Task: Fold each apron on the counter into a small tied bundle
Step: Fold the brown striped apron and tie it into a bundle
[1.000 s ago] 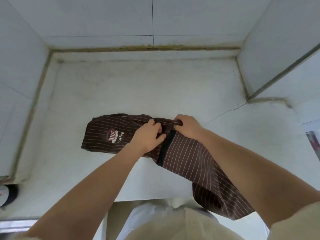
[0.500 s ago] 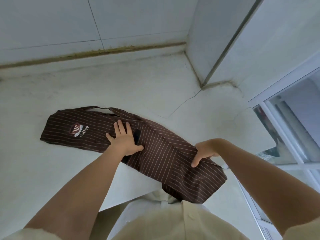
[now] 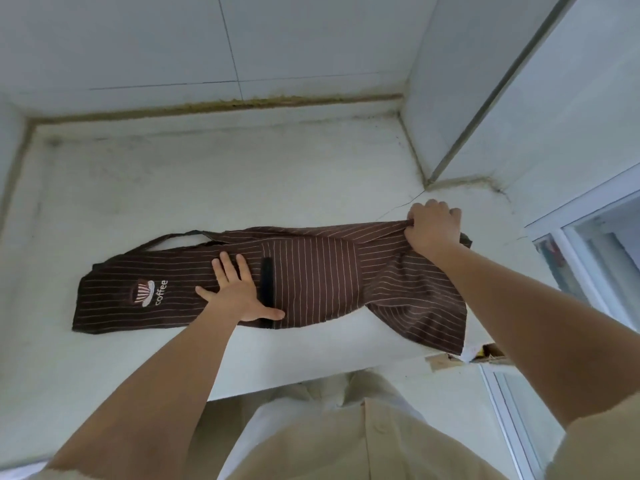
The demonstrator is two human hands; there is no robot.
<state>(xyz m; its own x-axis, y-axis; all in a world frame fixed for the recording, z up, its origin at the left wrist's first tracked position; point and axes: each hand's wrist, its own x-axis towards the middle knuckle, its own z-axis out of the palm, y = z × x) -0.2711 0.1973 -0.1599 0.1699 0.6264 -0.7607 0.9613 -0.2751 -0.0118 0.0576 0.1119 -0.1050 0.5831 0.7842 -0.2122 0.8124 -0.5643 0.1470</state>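
A brown apron (image 3: 311,275) with thin pale stripes lies folded lengthwise into a long strip across the white counter (image 3: 214,188). Its bib end at the left shows a coffee-cup logo (image 3: 147,292). A dark strap loops out along its far left edge. My left hand (image 3: 239,292) presses flat on the middle of the strip, fingers spread, beside a dark pocket band. My right hand (image 3: 433,230) grips the far right end of the fabric and holds it stretched out. The apron's right lower corner sags over the counter's front edge.
White tiled walls close the counter at the back, left and right, with a projecting wall corner (image 3: 429,178) just behind my right hand. A window frame (image 3: 581,244) stands at the right. The counter's front edge (image 3: 311,372) runs below the apron.
My right hand has moved from the apron's hanging lower end up and to the right, pulling the fabric out straight along the counter. My left hand still presses the middle.
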